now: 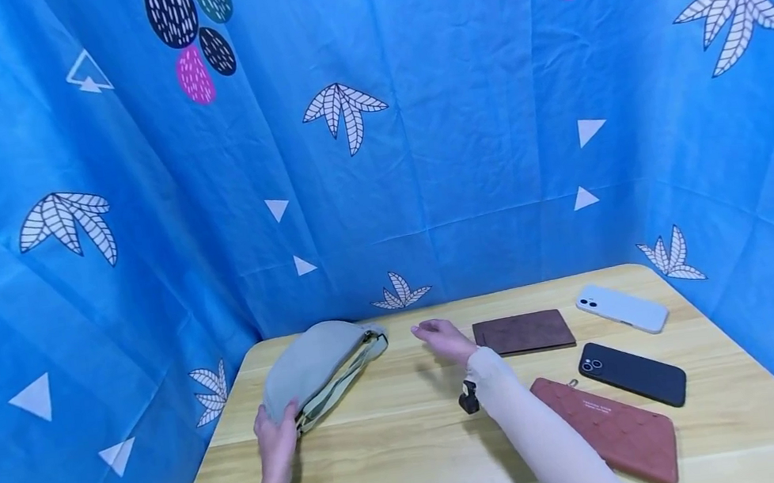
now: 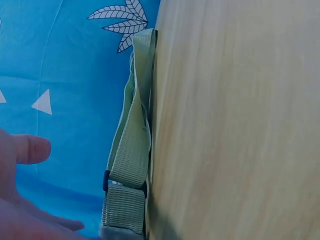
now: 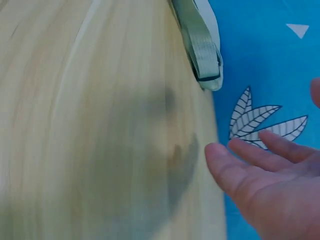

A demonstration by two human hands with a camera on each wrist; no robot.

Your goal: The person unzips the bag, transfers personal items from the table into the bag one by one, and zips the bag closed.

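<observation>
A pale grey-green waist bag (image 1: 311, 366) lies at the table's back left, its zipper and folded webbing strap (image 2: 132, 150) facing right. At the bag's near left end is my left hand (image 1: 277, 433), the thumb and fingers spread apart. Blue curtain shows between that thumb and the fingers (image 2: 62, 222) in the left wrist view; whether they touch the bag is hard to tell. My right hand (image 1: 443, 336) hovers over the table between the bag and a dark brown wallet (image 1: 522, 333). Its fingers (image 3: 225, 167) are loosely extended and hold nothing.
Right of the wallet lie a white phone (image 1: 622, 309) and a black phone (image 1: 633, 374). A reddish-brown zip purse (image 1: 616, 430) lies near the right forearm. Blue patterned curtains (image 1: 464, 161) enclose the wooden table (image 1: 384, 465) at the back and sides.
</observation>
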